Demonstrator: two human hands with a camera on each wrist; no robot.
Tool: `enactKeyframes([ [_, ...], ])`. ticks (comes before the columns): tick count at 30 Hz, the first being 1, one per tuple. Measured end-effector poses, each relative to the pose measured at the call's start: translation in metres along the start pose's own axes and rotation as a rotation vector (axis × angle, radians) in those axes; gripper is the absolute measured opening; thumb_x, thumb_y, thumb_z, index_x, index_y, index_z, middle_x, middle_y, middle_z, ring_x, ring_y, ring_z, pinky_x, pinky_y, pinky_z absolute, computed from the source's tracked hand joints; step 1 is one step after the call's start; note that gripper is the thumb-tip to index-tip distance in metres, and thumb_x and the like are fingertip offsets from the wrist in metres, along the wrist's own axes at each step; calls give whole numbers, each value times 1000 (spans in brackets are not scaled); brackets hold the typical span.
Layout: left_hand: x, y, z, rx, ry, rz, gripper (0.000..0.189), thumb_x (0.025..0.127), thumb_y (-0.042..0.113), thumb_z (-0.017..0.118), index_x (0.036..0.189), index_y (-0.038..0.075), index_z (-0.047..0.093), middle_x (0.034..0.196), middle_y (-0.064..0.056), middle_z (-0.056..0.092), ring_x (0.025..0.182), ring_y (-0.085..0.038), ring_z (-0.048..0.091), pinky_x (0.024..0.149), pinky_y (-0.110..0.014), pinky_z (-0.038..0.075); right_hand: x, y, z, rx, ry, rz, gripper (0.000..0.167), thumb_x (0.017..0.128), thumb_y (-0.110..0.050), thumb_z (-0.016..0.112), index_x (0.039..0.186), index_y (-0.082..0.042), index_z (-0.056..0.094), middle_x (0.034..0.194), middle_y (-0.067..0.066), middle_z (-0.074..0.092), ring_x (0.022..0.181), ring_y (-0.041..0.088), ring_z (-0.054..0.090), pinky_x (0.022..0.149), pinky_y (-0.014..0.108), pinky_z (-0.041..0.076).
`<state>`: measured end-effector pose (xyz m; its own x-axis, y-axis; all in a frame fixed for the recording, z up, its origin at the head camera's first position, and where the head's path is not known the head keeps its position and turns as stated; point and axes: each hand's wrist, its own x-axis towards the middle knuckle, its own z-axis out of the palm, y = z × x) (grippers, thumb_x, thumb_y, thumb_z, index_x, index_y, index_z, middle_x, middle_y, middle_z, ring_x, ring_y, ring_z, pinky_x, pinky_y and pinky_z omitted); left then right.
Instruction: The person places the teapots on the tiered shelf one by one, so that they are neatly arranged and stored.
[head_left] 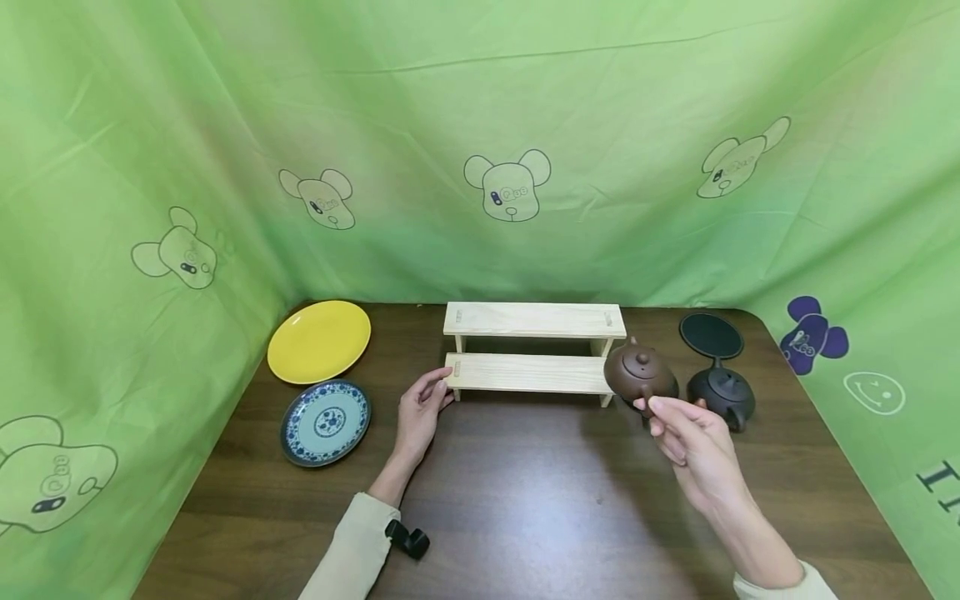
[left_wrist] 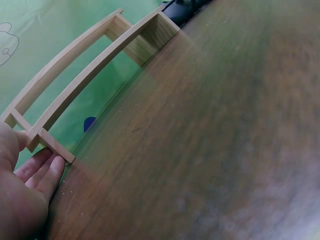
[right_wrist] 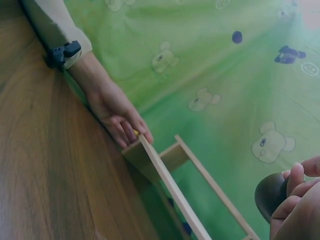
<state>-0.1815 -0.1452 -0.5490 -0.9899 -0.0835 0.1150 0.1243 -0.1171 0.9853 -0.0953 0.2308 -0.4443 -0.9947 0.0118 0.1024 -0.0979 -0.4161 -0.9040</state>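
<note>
The shelf (head_left: 525, 372) stands in the middle of the frame; the left hand (head_left: 418, 418) has its fingers bent round the shelf's left end; the right hand (head_left: 701, 458) pinches the brown pot's handle, finger and thumb closed tight; the brown pot (head_left: 624, 375) hangs right of the middle; it could drop if the pinch slips, or lose its lid (head_left: 642, 358) if tipped; it looks round, dark and smooth.
</note>
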Motion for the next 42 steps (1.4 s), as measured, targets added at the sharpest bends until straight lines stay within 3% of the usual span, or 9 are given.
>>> enactKeyframes([
  [22, -3, -3, -1, 0, 11, 3, 30, 114, -2, 59, 140, -14, 67, 143, -32, 68, 114, -6, 73, 102, -30, 66, 24, 17, 39, 15, -25, 39, 40, 109, 10, 55, 97, -8, 87, 74, -6, 71, 53, 15, 13, 55, 36, -9],
  [42, 0, 2, 1, 29, 20, -8, 29, 113, -3, 59, 139, -11, 69, 143, -29, 69, 115, -7, 73, 102, -31, 66, 52, 32, 69, -37, 4, 87, 38, 107, 6, 60, 90, -15, 87, 68, -7, 68, 44, -4, 32, 51, 28, 3],
])
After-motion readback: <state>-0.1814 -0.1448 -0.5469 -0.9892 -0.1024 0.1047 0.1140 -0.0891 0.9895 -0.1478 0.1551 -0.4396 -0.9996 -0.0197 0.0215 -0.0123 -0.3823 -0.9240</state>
